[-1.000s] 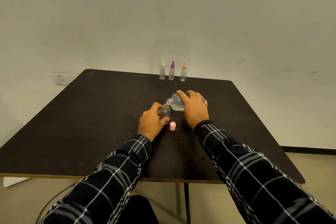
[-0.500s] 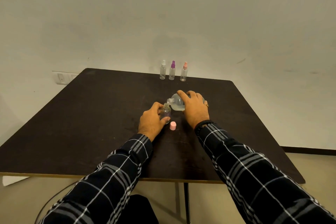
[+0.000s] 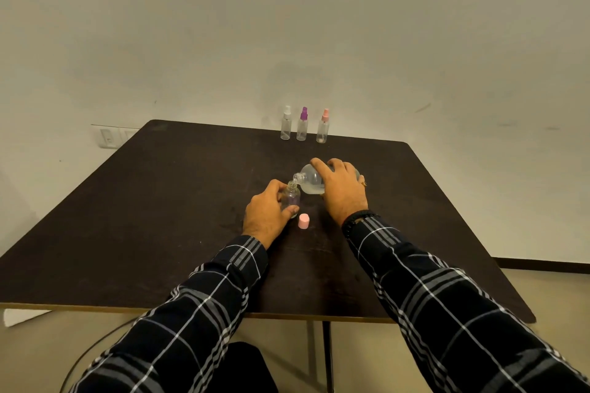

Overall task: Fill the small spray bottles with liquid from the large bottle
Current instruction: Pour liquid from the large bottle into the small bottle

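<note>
A small clear bottle (image 3: 292,198) stands upright and uncapped on the dark table (image 3: 159,201). My left hand (image 3: 266,212) is wrapped around it. The large clear bottle (image 3: 311,183) is tipped sideways with its neck right over the small bottle's mouth, and my right hand (image 3: 341,190) grips its body from above. Clear liquid lies in its lower half. A pink cap (image 3: 303,221) stands on the table between my wrists.
At the table's far edge stand three capped spray bottles: one with a white top (image 3: 286,124), one purple (image 3: 302,125), one pink (image 3: 323,128). A wall rises right behind them. A cable hangs below the table's near edge at left.
Almost nothing differs; both hands hold their bottles in the same pose, with the large bottle still tipped over the small one.
</note>
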